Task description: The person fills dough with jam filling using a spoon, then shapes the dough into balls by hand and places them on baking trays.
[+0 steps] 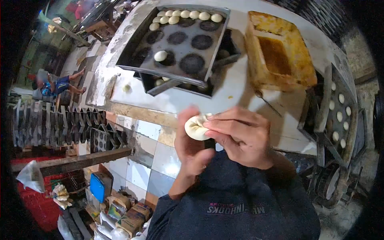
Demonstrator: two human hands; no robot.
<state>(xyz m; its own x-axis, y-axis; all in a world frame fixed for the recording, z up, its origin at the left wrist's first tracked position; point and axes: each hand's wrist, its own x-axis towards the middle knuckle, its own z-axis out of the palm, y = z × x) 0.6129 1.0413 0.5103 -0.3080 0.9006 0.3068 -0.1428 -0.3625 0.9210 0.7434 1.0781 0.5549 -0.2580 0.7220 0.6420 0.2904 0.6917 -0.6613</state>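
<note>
A round of pale dough (195, 129) with gathered pleats on its face is held between my two hands, just in front of the table edge. My left hand (187, 150) cups it from the left side, the fingertips blurred by motion. At its right edge, my right hand (244, 138) pinches the dough between thumb and fingers. Beyond my hands, a dark metal tray (172, 66) carries smooth dough balls (194, 15) bunched along its far side, and a single dough ball (160, 56) sits nearer its front.
A yellow-stained rectangular tub (256, 60) holds brownish filling (276, 56) at the back right, with a spoon (267, 102) beside it. More trays lie beneath the main tray. Another tray (340, 116) with dough balls stands far right. A person (60, 84) sits at the far left.
</note>
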